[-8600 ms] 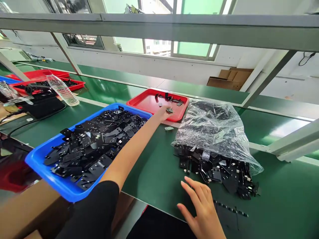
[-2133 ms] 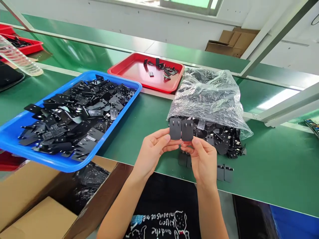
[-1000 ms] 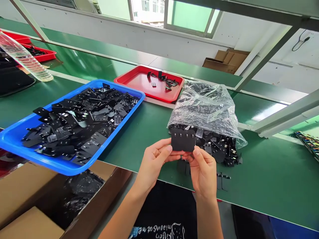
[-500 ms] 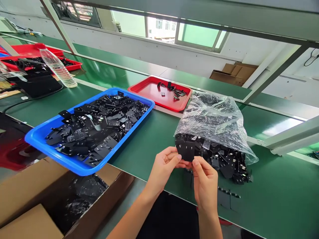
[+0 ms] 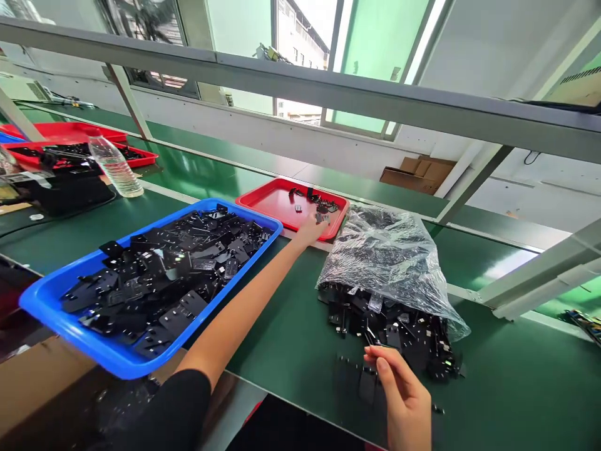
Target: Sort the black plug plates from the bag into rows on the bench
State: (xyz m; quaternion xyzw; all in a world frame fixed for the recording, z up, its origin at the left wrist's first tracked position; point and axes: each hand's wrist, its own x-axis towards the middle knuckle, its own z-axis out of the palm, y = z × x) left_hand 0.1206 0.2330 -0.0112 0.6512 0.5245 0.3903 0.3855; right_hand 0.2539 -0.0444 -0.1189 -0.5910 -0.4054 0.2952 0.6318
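Observation:
My left hand [image 5: 312, 229] reaches over the front right part of the red tray [image 5: 263, 199], at the small black pieces [image 5: 323, 205] lying there. Its fingertips are small and blurred, so whether they grip a piece does not show. Nearer to me, my right hand [image 5: 399, 385] has thumb and fingers pinched together; what they hold, if anything, I cannot make out. Just beyond it, a heap of flat black parts [image 5: 394, 332] spills from a clear plastic bag [image 5: 385, 250]. A few dark parts [image 5: 369, 383] lie on the green bench left of my right hand.
A blue tray [image 5: 162, 364] piled with flat black parts overhangs the front edge at left, above a cardboard box [image 5: 42, 382]. A water bottle [image 5: 115, 166] and more red trays [image 5: 143, 160] stand farther left. A metal shelf beam [image 5: 300, 84] crosses above the bench.
Both hands were together on a flat black plate in front of the bag. My left hand has since moved forward and left to the red tray; the view has tilted up.

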